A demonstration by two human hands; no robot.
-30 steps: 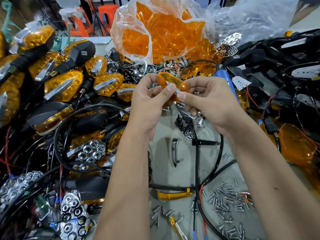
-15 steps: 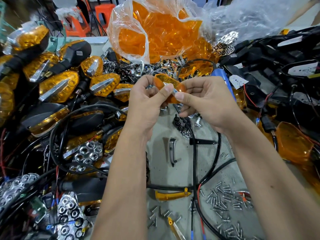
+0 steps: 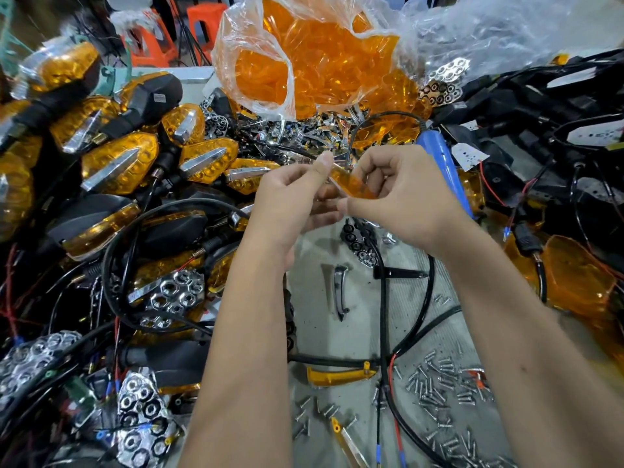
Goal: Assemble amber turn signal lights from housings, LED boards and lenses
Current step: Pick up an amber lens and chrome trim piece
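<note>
An amber lens (image 3: 351,184) is held above the middle of the bench between both hands. My left hand (image 3: 290,201) pinches its left end with thumb and curled fingers. My right hand (image 3: 401,201) curls round its right side, thumb under the lower edge. The lens is turned nearly edge-on; a chrome strip may sit on it, but fingers hide that part. Finished amber turn signals (image 3: 121,167) with black housings lie heaped at the left. A clear bag of amber lenses (image 3: 314,59) stands behind the hands. Chrome reflector boards (image 3: 172,292) lie among the wires.
A chrome trim piece (image 3: 339,288) and an amber strip (image 3: 337,374) lie on the grey bench (image 3: 358,336) below my hands. Loose screws (image 3: 445,390) are scattered at the front right. Black cables (image 3: 381,315) cross the bench. Black housings (image 3: 557,106) pile up at the right, with a loose amber lens (image 3: 577,275).
The lens has been turned between my hands from face-up to nearly edge-on, and both hands have shifted slightly lower. The camera view has tilted a little.
</note>
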